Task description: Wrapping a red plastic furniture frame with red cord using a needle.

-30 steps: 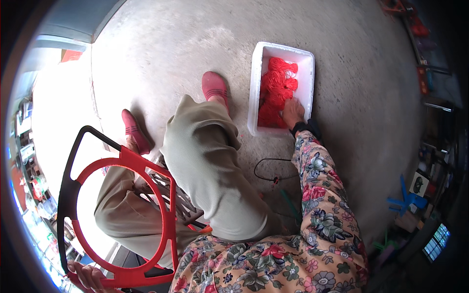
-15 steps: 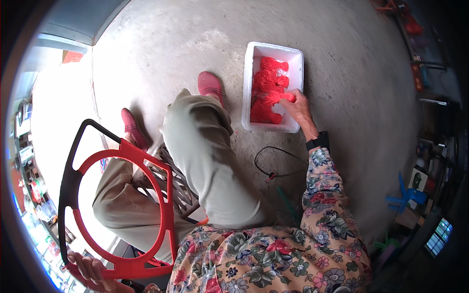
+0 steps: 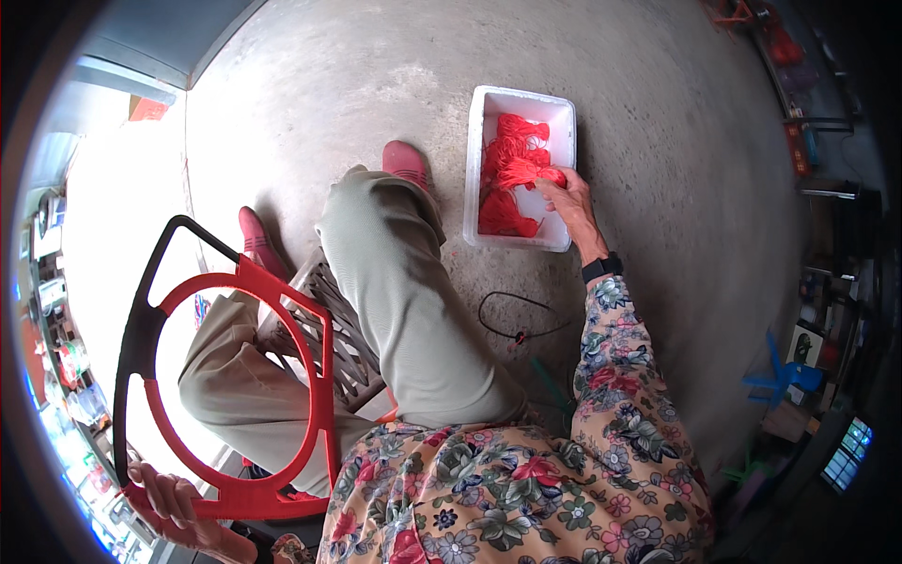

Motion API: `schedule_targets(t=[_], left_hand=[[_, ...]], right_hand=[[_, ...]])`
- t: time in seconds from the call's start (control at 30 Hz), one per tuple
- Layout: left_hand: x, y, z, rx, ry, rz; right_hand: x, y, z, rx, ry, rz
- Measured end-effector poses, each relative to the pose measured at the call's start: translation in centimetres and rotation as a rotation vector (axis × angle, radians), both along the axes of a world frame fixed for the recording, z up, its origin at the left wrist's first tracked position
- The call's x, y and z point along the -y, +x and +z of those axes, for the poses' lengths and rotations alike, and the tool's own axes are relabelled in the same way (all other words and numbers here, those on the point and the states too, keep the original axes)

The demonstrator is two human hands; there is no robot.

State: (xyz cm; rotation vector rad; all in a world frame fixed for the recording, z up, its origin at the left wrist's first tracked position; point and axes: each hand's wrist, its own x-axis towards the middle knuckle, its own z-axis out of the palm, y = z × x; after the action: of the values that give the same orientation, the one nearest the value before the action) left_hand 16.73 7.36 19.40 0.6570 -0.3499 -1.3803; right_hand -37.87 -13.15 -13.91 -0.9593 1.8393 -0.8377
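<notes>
My right hand [image 3: 569, 199] reaches over the white foam box [image 3: 473, 211] on the floor. Its fingers are closed on the end of a hank of red cord [image 3: 528, 173]. Other red hanks lie in the box, one nearer me [image 3: 505, 215] and others behind the held one. At lower left my left hand [image 3: 171, 500] grips the near left corner of a squarish frame [image 3: 254, 496]. The frame has a ring inside it, and both are wrapped in red and black. It stands tilted in front of my left leg.
A loop of black cord [image 3: 484, 315] lies on the grey floor between the box and me. A slatted plastic piece [image 3: 343, 329] shows between my legs. Off to the right are a blue stool [image 3: 789, 376] and cluttered shelves; more goods line the left edge.
My right hand has shifted slightly away from me and left, moving the held red hank off the nearer one, which now shows more fully. The left hand keeps its grip on the frame.
</notes>
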Motion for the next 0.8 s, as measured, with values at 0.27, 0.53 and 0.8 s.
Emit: schedule_targets(t=[0.27, 0.53, 0.8], left_hand=[[-0.6, 1.8, -0.2, -0.013, 0.011, 0.033], [-0.4, 0.3, -0.2, 0.019, -0.024, 0.05], [-0.6, 0.6, -0.1, 0.099, -0.07, -0.031]], right_hand=[[-0.3, 0.3, -0.9, 0.171, 0.095, -0.112], [-0.3, -0.2, -1.4, 0.213, -0.046, -0.096], [-0.1, 0.8, 3.5, 0.698, -0.202, -0.23]])
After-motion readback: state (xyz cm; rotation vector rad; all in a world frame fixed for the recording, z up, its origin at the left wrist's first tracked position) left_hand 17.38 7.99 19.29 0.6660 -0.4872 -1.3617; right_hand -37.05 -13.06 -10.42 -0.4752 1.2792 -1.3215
